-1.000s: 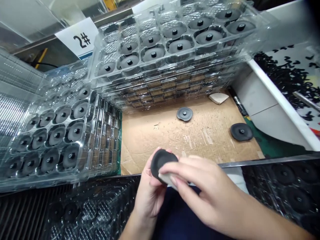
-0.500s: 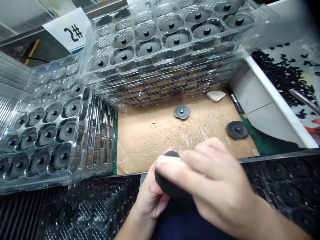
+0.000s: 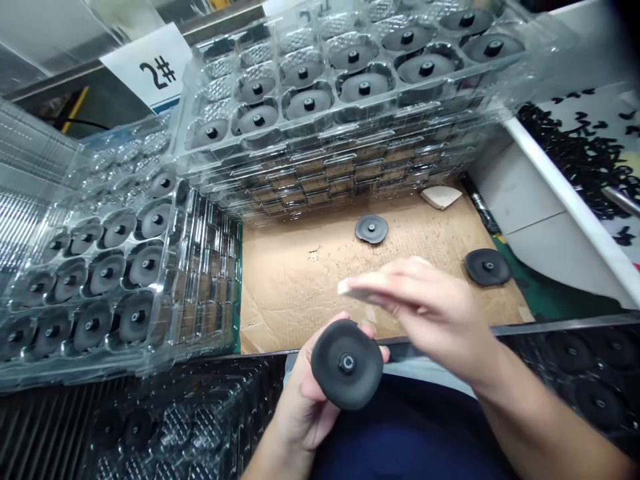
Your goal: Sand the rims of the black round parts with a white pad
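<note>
My left hand (image 3: 305,387) is closed around the edge of a black rounded disc (image 3: 345,393), its dished face and short hollow central stub turned up towards me. Above and to the right of that disc, apart from it, my right hand (image 3: 435,310) pinches a thin pale pad (image 3: 344,287) with a white end and a greyish underside; motion blurs it. Beyond my hands, a similar disc (image 3: 371,239) lies on the cardboard sheet (image 3: 285,287). Another black disc (image 3: 487,267) rests near the cardboard's right edge.
Stacked clear trays (image 3: 320,143) filled partly with discs stand at the back, and more clear trays (image 3: 150,320) at the left. A pale wedge (image 3: 441,196) lies by a black marker (image 3: 483,210). Small black parts (image 3: 575,160) are heaped right. Black trays (image 3: 200,413) sit low left.
My right hand has lifted off the disc, up and to the right, with the pale pad. The disc's face now shows in my left hand. The view has shifted slightly.
</note>
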The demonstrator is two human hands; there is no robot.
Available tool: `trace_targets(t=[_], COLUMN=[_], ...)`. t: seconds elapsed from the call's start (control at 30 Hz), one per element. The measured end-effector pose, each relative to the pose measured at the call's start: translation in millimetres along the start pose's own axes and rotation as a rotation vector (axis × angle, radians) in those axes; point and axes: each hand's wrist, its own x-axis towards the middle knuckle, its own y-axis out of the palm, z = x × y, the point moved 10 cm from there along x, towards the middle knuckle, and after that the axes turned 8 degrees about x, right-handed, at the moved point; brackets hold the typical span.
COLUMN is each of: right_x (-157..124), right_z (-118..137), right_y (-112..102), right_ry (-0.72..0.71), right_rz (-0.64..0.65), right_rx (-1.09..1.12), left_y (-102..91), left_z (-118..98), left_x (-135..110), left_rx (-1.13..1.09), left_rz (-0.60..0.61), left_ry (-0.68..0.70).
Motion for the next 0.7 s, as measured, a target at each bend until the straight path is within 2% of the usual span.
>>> trace_targets(t=[0.07, 0.13, 0.2, 0.27, 0.37, 0.43, 0.47, 0.53, 0.57, 0.63, 0.7], right_x=[-14, -33, -49, -56, -45, -31, -23, -10, -7, -5, -5], right_z=[-43, -75, -93, -97, -73, -37, -13, 31, 45, 51, 41], right_y=[-4, 10, 25, 28, 9, -9, -13, 0, 9, 30, 46], right_ry=[0.184, 0.275, 0.298, 0.316, 0.343, 0.274, 0.179, -0.033, -0.099, -0.104, -0.019], right_rz=[-0.077, -0.035, 0.03, 0.042, -0.057, -0.189, -0.23, -0.15, -0.087, 0.072, 0.206], right_rx=[-0.013, -0.033, -0.056, -0.061, -0.062, -0.039, -0.017, 0.009, 0.022, 0.059, 0.079], left_y=[9.7, 14.3, 13.9, 14.4, 14.6, 8.8, 4.4, -4.1, -7.0, -9.7, -11.7], left_z=[-2, -6, -9, -9, -7, -7, -7, -8, -9, -12, -13], left_x=[-2, -3, -2, -1, 0, 1, 1, 1, 1, 0, 0], left_rx=[-0.096, -0.169, -0.195, -0.199, -0.183, -0.165, -0.155, -0.135, -0.125, -0.128, -0.133], left_rz=[0.121, 0.195, 0.201, 0.193, 0.159, 0.087, 0.043, -0.027, -0.042, -0.037, -0.045], left_ry=[0.0, 0.02, 0.03, 0.02, 0.008, 0.045, 0.068, 0.114, 0.137, 0.18, 0.202])
